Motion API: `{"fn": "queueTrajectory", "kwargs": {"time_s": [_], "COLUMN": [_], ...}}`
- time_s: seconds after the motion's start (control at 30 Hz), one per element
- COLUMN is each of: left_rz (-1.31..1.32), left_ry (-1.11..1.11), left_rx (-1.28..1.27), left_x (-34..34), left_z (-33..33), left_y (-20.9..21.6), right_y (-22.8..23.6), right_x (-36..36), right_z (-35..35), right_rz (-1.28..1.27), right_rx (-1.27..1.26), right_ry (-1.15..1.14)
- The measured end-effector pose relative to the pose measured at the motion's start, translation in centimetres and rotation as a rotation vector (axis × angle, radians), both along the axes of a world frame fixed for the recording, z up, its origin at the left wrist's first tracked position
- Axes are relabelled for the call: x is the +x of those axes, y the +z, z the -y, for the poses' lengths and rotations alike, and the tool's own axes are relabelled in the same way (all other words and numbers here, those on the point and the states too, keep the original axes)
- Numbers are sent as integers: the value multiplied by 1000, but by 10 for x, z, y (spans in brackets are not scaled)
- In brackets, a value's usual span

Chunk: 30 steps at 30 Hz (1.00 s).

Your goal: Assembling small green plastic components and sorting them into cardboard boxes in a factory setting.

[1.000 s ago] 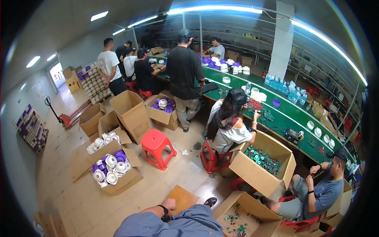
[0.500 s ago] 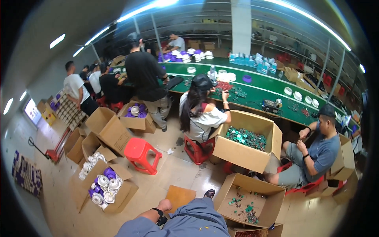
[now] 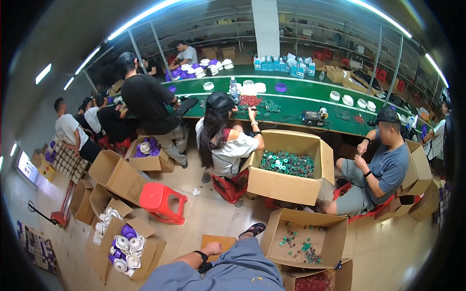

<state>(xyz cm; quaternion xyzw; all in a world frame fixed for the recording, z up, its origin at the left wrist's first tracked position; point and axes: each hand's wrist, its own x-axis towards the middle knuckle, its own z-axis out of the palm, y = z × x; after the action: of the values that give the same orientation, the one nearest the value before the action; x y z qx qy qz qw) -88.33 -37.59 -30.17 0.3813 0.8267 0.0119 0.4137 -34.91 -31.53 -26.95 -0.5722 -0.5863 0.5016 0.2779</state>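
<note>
The person's left hand (image 3: 212, 248), fisted and seemingly empty, hung by the near-left corner of the brown board (image 3: 226, 240); the right was unseen. The sandalled foot (image 3: 252, 230) could jolt the carton (image 3: 313, 218), scattering its green parts (image 3: 306, 247).

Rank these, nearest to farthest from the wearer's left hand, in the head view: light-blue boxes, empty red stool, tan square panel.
1. Tan square panel: right by the left hand, partly behind it.
2. Empty red stool: ahead, to the left.
3. Light-blue boxes: across the green bench.
</note>
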Motion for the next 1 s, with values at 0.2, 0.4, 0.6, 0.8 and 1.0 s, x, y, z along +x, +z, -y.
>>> {"fn": "queueTrajectory", "kwargs": {"time_s": [0.2,0.4,0.6,0.8,1.0], "left_rz": [-5,29,-13,21,31], "left_ry": [-63,9,-70,-171,-230], "left_rx": [2,75,18,-118,-116], "left_x": [-35,-92,-150,-179,-182], "left_z": [-55,-119,-142,-168,-216], "left_y": [-13,-4,-10,-14,-11], "right_y": [6,11,15,5,7], "right_x": [-40,-90,-139,-197,-215], "right_z": [-26,-63,-80,-90,-66], "right_rz": [9,28,29,-6,-19], "right_rx": [-27,-59,-133,-206,-275], "right_ry": [0,4,2,-29,-72]}}
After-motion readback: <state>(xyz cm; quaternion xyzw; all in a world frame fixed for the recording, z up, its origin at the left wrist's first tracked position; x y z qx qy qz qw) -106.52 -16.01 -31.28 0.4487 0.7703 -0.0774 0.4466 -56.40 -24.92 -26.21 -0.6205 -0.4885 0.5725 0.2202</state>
